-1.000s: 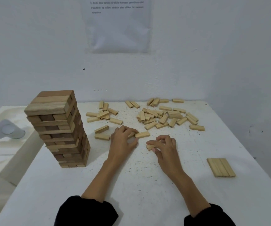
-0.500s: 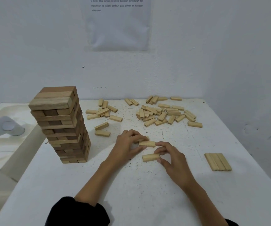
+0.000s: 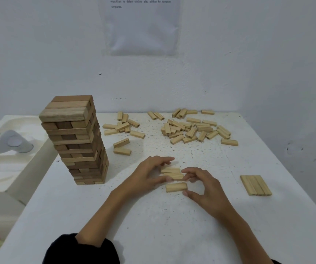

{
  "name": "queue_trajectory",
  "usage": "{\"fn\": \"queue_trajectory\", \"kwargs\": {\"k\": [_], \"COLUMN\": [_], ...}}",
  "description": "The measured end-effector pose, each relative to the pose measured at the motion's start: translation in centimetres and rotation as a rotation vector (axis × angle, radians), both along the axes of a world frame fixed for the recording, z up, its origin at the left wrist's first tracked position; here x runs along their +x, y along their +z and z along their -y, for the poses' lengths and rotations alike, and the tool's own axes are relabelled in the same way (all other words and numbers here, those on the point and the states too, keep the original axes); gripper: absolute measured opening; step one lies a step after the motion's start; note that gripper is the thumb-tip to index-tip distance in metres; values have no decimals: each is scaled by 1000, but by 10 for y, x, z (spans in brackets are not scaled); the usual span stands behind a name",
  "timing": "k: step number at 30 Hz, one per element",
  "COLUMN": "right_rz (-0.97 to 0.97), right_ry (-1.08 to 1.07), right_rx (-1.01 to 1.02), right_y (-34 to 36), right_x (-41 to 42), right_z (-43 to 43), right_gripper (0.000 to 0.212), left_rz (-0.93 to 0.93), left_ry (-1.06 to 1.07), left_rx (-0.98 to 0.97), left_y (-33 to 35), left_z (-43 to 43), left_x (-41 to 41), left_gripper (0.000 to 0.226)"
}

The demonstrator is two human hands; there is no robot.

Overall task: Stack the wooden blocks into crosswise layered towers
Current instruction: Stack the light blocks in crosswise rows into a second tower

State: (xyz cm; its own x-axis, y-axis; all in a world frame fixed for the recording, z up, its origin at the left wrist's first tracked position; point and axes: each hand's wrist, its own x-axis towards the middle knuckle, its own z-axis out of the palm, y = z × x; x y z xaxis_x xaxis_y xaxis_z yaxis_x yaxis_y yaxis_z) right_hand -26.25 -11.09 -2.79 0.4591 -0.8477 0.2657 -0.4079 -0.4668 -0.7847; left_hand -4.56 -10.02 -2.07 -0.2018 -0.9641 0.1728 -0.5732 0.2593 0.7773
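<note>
Three blocks matter here, all lying flat near the middle of the worktop [image 3: 172, 225], long axes running left to right across the person's view. A pair of blocks [image 3: 171, 173] sits side by side, long faces touching. The left hand [image 3: 149, 174] has them in its grip: fingers reach over the far side and the thumb lies along the near side, so the pair is pinched between them. The third block [image 3: 175, 187] lies parallel to that pair, just nearer the person, with a thin strip of worktop between. The right hand [image 3: 206, 187] comes at it from the right end. Its grip is a loose curve, forefinger by the right end of the pair and thumb tip at the near right corner of the third block. Whether it truly holds the wood I cannot tell.

By my judgement the coming move is a short slide of the third block away from the person, closing the gap to make a layer of three. The right hand is the nearer one for that, the push goes across the block's long axis, and the left hand serves as the stop on the far side. A skewed push would twist the block out of parallel. The tall tower [image 3: 77, 141] stands well to the left, the loose blocks [image 3: 191, 128] lie at the far side, and a flat row of blocks [image 3: 255, 185] rests well to the right
</note>
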Motion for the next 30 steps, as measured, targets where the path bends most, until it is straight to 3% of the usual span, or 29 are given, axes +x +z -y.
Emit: {"fn": "queue_trajectory", "kwargs": {"k": [4,8,16,18,21,25,28,30], "right_rz": [-64,-239,-332,-392,-585,-748,-762,-749], "right_ry": [-47,-54,-56,-76,-88,-54,-44,-63], "right_rx": [-46,-50,-98,-91,-79,-86,-99,-169], "right_y": [-2,-3,0,1,0,1,0,0], "right_x": [-1,5,13,11,4,4,7,10], "right_z": [4,16,21,17,7,-11,-14,-13], "right_gripper": [56,82,92,115,134,131,126,109], "left_rz": [58,156,122,229,540,621,624,621], "left_ry": [-24,-47,-31,-12,62,57,48,52], "left_rx": [59,105,68,70,127,165,157,151], "left_y": [9,8,6,9,7,-1,-3,-2], "left_z": [1,-7,-10,-11,-21,-52,-56,-53], "left_x": [11,14,6,6,6,-6,-12,-13], "left_gripper": [62,93,78,87,119,116,113,115]}}
